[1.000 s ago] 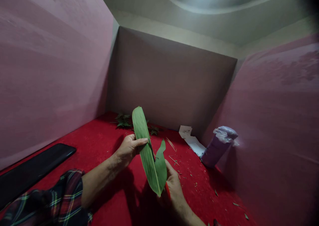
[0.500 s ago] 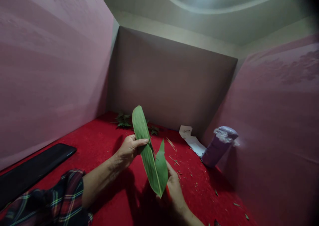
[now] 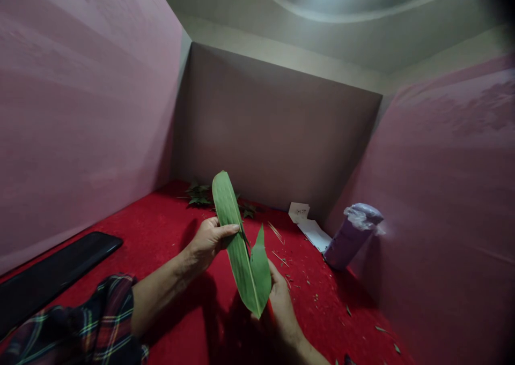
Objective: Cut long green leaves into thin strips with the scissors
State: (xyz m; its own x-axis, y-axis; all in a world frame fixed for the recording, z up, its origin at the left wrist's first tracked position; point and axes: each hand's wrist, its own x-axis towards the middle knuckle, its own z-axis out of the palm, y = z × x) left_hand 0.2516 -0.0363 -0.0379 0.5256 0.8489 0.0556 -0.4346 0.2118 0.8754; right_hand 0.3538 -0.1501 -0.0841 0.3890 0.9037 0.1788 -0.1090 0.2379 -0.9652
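Observation:
A long green leaf (image 3: 233, 215) is held up in front of me, its tip pointing down. My left hand (image 3: 211, 241) pinches its left edge, with the thumb lying across the front. A slit runs partway down the leaf, and a pointed flap (image 3: 260, 263) stands off to the right. Behind that flap is my right hand (image 3: 281, 300), its fingers mostly hidden. An orange-red handle (image 3: 272, 312) shows against the palm, and a dark sliver sits in the slit. Together they look like scissors, largely covered by the leaf.
On the red cloth (image 3: 169, 204), leafy sprigs (image 3: 199, 194) lie at the back beside thin sticks (image 3: 276, 232). White papers (image 3: 316, 235) and a purple roll in plastic (image 3: 349, 241) stand on the right, leaf scraps (image 3: 348, 311) nearer. A black slab (image 3: 60, 268) lies left.
Both hands and the leaf keep almost the same pose. The whole view has shifted very slightly.

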